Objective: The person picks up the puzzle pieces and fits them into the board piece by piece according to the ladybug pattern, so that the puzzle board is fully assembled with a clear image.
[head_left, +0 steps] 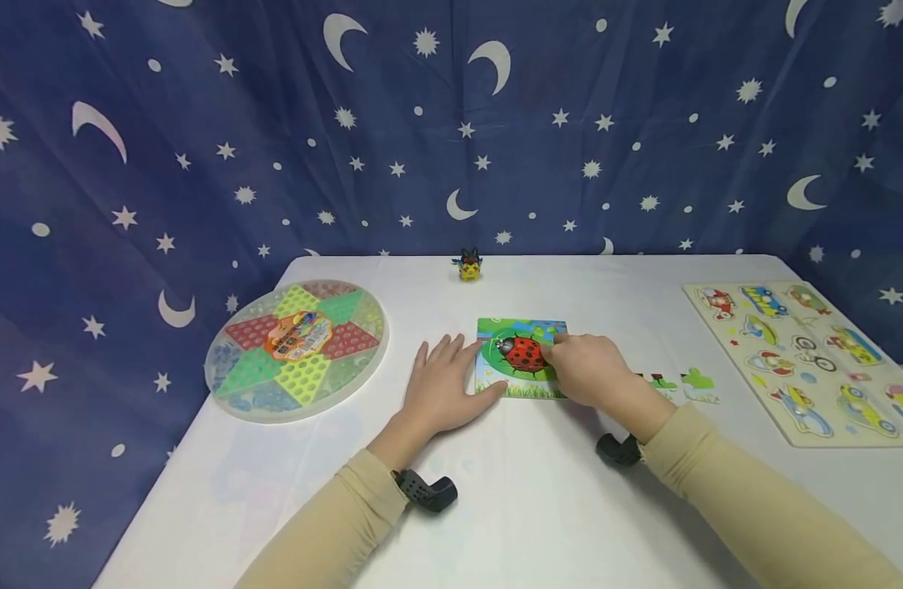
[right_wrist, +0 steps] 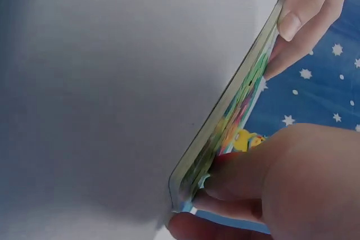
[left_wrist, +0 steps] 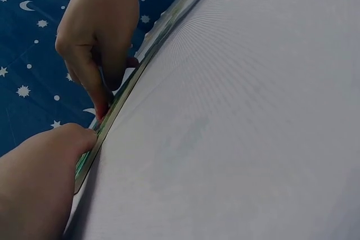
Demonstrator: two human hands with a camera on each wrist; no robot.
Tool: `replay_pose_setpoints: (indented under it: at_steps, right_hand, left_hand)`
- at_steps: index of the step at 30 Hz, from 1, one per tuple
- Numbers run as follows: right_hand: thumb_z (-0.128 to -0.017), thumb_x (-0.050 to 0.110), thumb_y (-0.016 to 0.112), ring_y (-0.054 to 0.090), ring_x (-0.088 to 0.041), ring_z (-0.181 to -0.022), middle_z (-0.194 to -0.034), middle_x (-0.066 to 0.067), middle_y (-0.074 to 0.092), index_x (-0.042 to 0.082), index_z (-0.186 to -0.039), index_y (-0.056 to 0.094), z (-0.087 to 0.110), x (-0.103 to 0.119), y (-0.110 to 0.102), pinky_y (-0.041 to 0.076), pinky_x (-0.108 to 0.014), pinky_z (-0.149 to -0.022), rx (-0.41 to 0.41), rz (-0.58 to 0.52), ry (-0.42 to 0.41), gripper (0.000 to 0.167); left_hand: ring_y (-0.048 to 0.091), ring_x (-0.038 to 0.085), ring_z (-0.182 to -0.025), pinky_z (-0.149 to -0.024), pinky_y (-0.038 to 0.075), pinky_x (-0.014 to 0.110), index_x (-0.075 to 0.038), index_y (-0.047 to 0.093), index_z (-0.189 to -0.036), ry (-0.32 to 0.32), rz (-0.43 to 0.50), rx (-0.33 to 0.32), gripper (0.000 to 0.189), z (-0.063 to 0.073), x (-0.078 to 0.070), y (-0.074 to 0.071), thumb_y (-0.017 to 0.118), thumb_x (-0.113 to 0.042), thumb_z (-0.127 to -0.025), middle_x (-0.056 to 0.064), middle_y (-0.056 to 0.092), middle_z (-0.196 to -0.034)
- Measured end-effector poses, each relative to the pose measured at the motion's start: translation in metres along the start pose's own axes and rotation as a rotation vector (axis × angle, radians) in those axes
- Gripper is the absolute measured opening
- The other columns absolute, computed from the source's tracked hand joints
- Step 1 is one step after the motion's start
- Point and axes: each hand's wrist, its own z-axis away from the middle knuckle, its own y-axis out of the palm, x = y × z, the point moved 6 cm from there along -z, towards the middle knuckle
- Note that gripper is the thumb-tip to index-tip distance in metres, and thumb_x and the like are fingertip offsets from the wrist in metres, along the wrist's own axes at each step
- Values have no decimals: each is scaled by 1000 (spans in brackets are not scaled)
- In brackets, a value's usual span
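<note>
A square ladybug jigsaw puzzle (head_left: 523, 353) in its shallow board lies on the white table between both hands. My left hand (head_left: 442, 384) lies at its left side with fingers spread, the thumb (left_wrist: 84, 136) resting on the near rim. Curled over the right part of the board, my right hand (head_left: 587, 366) has its fingertips down at the pieces; in the right wrist view a small light-blue jigsaw piece (right_wrist: 206, 182) shows between them, mostly hidden. Another finger (right_wrist: 194, 226) touches the board's corner. Loose jigsaw pieces (head_left: 698, 381) lie right of the board, partly behind the right forearm.
A round Chinese checkers board (head_left: 298, 350) lies at the left. On the right is a wooden peg puzzle board (head_left: 812, 360) with vehicle pictures. A small yellow figurine (head_left: 469, 265) stands at the table's back edge, before a blue star-and-moon curtain (head_left: 510, 139).
</note>
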Motion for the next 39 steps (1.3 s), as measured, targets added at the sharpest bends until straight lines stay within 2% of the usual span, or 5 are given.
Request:
replay_pose_setpoints:
  at_steps: [5,11,18,33,39]
  right_hand:
    - [-91,6,68,69,-31,-88,-115,-14,69,12,-125,76,1,-13,5,59,-48,-66,-1,-130,64,36]
    - [-95,3,60,65,-39,-115,-125,-17,70,7,-133,70,7,-32,7,54,-56,-91,-47,-398,107,40]
    - [-101,9,55,67,-33,-103,-136,-20,62,4,-146,53,17,-49,2,56,-46,-81,17,-652,151,46]
    - [-95,12,69,60,-19,-82,-117,-15,71,2,-124,70,48,-77,8,50,-32,-64,27,-624,152,31]
    - [-87,19,81,50,-17,-71,-103,-8,64,1,-123,69,56,-84,13,43,-31,-57,16,-608,159,42]
  left_hand:
    - [27,30,-152,-123,10,56,-25,44,-157,2,0,0,83,0,-1,1,49,-75,-92,11,38,-162]
    - [26,30,-152,-123,9,56,-26,42,-158,3,10,1,82,0,-1,3,49,-74,-92,11,37,-162]
    - [26,30,-153,-123,8,56,-26,43,-158,4,9,-3,82,0,0,1,49,-75,-92,11,36,-163]
    - [23,28,-154,-124,7,55,-26,41,-159,-2,-3,18,85,-1,0,5,45,-78,-92,9,35,-164]
    - [24,28,-153,-123,7,55,-25,41,-159,-6,-4,15,85,0,1,3,46,-77,-92,10,35,-164]
